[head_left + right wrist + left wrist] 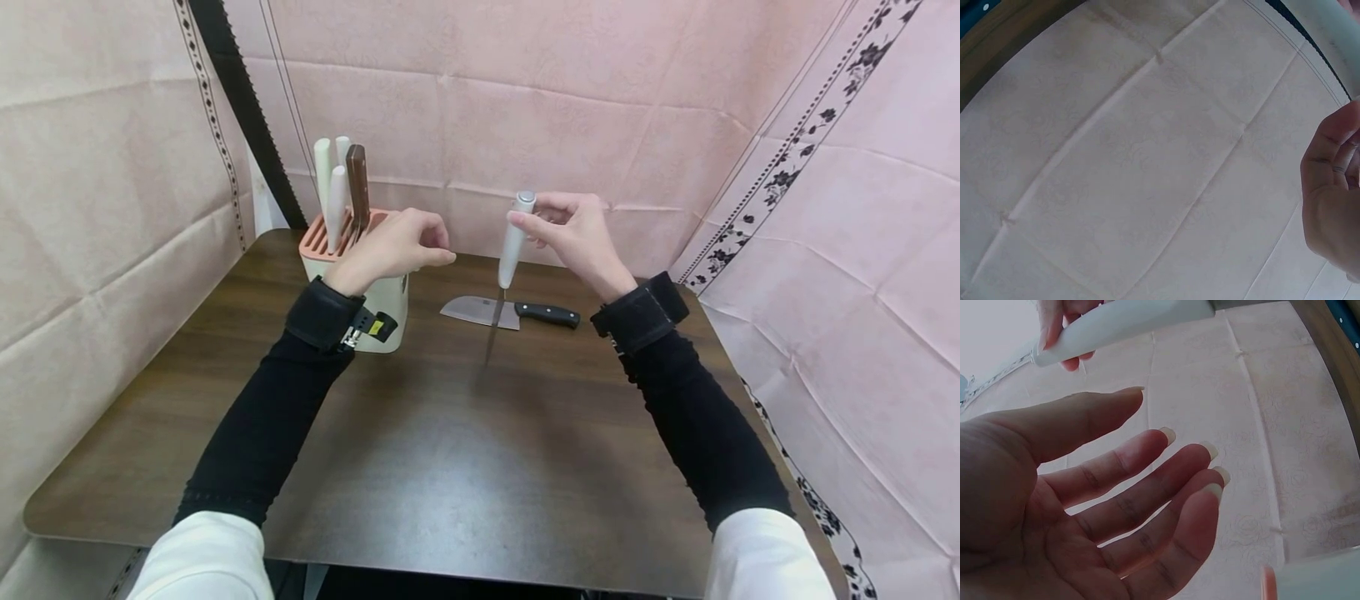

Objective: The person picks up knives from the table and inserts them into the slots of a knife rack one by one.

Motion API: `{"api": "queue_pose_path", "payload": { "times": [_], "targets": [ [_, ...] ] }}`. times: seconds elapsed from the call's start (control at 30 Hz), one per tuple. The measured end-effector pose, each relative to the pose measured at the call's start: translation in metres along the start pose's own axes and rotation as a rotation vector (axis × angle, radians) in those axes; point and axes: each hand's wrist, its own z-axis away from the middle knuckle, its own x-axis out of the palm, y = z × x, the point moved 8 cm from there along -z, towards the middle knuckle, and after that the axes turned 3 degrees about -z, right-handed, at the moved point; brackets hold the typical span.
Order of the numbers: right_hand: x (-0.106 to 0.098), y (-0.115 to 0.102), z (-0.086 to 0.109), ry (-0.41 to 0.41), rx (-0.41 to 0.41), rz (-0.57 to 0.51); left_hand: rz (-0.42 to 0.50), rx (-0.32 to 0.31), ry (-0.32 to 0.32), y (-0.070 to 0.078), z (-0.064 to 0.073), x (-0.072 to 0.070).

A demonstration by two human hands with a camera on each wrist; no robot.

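Note:
My right hand (573, 233) pinches a white-handled knife (512, 246) near the top of its handle. The thin blade points down above the table, partly in front of a cleaver-like kitchen knife (480, 311) with a black handle lying there. My left hand (401, 243) hovers beside the knife block (386, 304), holding nothing. In the left wrist view its fingers (1129, 506) are loosely bent and apart, below the white handle (1122, 328). The right wrist view catches my right hand (1332, 187) at the edge, with part of the handle (1329, 37) above it.
Several knives with white handles (336, 200) and a brown handle (358, 187) stand in the block's orange slotted top. The brown wooden table (450, 467) has rounded corners. Pink patterned cloth (525, 100) hangs behind and on both sides.

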Motion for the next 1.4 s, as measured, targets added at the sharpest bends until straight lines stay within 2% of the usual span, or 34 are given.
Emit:
{"api": "queue_pose_path", "payload": {
  "times": [0.47, 0.7, 1.07, 1.4],
  "targets": [
    [0.015, -0.004, -0.007, -0.020, -0.032, 0.031, 0.023, -0.004, -0.041, -0.001, -0.006, 0.007],
    [0.020, -0.008, -0.008, -0.031, -0.039, 0.028, 0.058, 0.064, -0.043, 0.005, -0.010, 0.009],
    [0.031, -0.009, -0.010, -0.050, -0.048, 0.018, 0.116, 0.147, -0.043, 0.013, -0.009, 0.017],
    [0.036, -0.020, -0.006, -0.077, -0.093, 0.013, 0.271, 0.228, -0.109, 0.020, -0.008, 0.025]
  ]
}}
